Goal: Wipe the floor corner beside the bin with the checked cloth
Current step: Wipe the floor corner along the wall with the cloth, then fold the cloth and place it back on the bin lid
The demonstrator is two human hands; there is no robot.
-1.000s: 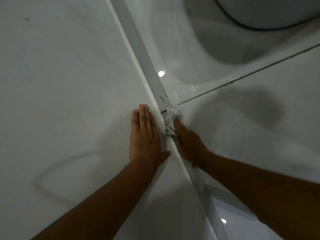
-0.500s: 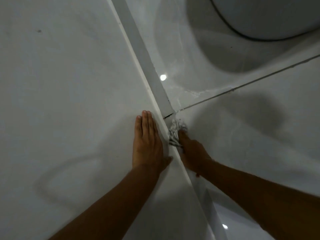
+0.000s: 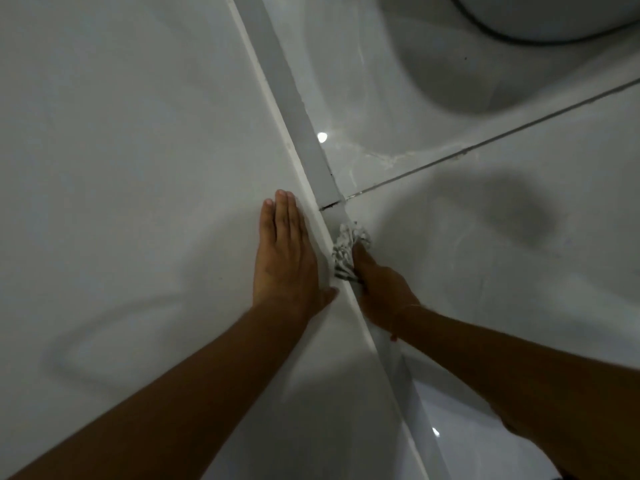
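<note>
The checked cloth (image 3: pixel 347 250) is bunched up, white with dark lines, and pressed onto the glossy floor right against the grey skirting strip (image 3: pixel 291 98). My right hand (image 3: pixel 381 292) grips it from behind, fingers closed on the cloth. My left hand (image 3: pixel 285 261) lies flat on the white wall, fingers together and extended, just left of the skirting. The round white bin (image 3: pixel 554 15) stands at the top right, only its lower edge in view.
A dark grout line (image 3: pixel 485 140) runs from the skirting toward the right edge. The skirting has a small dark gap (image 3: pixel 329 205) just above the cloth. The bin casts a broad shadow (image 3: pixel 450 74) on the tiles.
My right hand has drawn the cloth back along the skirting, away from the grout line and the gap. My left hand stays flat on the wall.
</note>
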